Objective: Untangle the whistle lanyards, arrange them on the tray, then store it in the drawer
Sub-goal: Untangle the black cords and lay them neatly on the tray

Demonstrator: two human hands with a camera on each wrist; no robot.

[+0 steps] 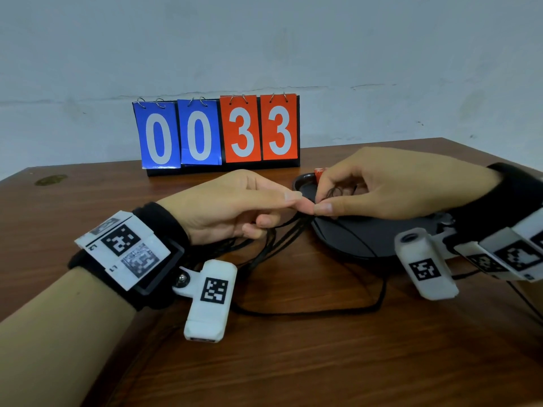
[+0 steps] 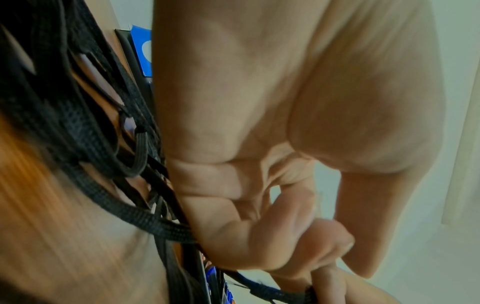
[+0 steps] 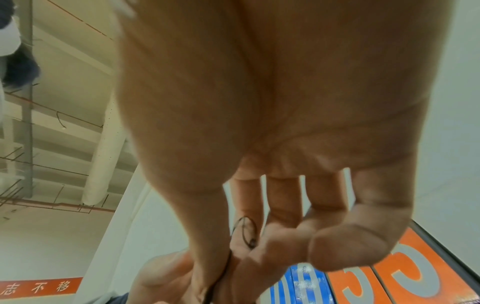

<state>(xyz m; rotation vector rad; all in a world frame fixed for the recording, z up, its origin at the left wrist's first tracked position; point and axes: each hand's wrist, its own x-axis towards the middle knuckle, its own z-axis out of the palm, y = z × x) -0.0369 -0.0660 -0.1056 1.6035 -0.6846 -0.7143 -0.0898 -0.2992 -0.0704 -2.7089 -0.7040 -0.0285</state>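
Note:
Several black whistle lanyards [image 1: 282, 245] hang in a tangle from both hands and trail in loops over the wooden table. My left hand [image 1: 235, 207] pinches the cords between thumb and forefinger, with more strands under its curled lower fingers. My right hand [image 1: 352, 192] meets it fingertip to fingertip and pinches the same knot of thin cord [image 1: 333, 193]. A black round tray [image 1: 367, 242] lies under the right hand. A red whistle [image 1: 320, 173] peeks out behind the right fingers. In the left wrist view the flat black lanyards [image 2: 85, 131] bunch beside the palm. In the right wrist view a thin cord loop [image 3: 245, 231] shows at the fingers.
A flip scoreboard [image 1: 217, 133] reading 0033 stands at the back of the table [image 1: 323, 362] against a grey wall. One lanyard loop [image 1: 323, 311] lies across the table in front of the tray. The table's right edge runs close past the tray.

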